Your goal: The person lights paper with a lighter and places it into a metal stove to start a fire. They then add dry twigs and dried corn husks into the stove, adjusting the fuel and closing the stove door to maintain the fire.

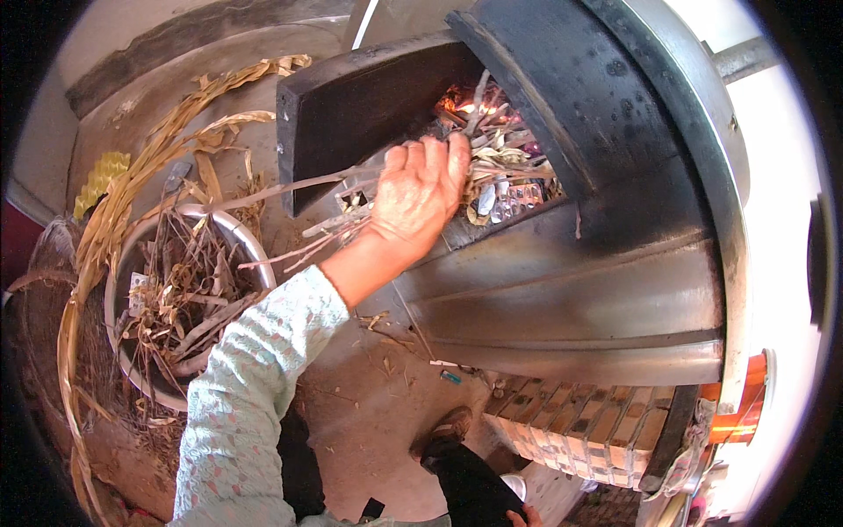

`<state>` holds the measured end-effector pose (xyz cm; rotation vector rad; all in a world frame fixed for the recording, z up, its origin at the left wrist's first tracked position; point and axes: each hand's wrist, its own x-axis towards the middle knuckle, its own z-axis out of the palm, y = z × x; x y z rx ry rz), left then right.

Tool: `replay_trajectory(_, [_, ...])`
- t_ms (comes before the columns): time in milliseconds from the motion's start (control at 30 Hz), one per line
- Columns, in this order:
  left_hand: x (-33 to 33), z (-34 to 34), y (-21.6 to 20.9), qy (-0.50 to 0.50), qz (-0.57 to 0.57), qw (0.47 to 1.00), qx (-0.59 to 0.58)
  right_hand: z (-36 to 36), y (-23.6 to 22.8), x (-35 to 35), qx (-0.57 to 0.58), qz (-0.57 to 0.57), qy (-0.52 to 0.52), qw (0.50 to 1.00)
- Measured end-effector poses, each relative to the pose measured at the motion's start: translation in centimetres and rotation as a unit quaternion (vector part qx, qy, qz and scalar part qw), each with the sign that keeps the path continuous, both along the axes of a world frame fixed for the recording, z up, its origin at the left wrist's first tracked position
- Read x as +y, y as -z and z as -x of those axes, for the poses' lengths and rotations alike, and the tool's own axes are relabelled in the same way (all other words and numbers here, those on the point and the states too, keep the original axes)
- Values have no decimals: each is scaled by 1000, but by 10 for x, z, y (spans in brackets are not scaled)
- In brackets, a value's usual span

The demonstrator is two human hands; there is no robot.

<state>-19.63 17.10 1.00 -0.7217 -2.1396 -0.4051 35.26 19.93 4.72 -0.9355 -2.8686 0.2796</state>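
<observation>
My left hand (417, 200) is closed around a bundle of thin dry twigs (327, 179) at the mouth of a blackened metal stove. The twigs stick out to the left of my wrist, and other sticks (479, 97) reach into the fire (457, 104). Inside the firebox, near my fingertips, lie dry leaves, kindling and an empty silver blister pack (518, 202). The stove's thick black door (369, 92) hangs open to the left of the opening. At the lower edge my right hand (525, 516) shows only partly, its fingers apart beside my dark trouser leg.
A metal basin (255, 237) full of broken twigs stands at the left, with long dry corn stalks (83, 290) curving past it. A yellow corrugated piece (104, 180) lies behind. Brickwork (580, 426) supports the stove at the lower right. Scraps litter the concrete floor (369, 439).
</observation>
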Motion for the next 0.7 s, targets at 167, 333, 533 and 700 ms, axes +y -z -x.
replay_trajectory(167, [-26, -9, 12, 6, 7, 1000, 2, -1, 2, 0, 15, 10, -1, 1000])
replay_trajectory(333, [-28, -20, 11, 29, 7, 999, -34, -2, 1, 2, -1, -2, -3, 1000])
replay_trajectory(533, [-5, -16, -3, 31, -40, 997, -54, 0, 0, 0, -4, 3, 8, 1000])
replay_trajectory(700, [10, -11, -5, 13, -25, 999, -20, -3, 1, 1, -6, -1, 6, 1000])
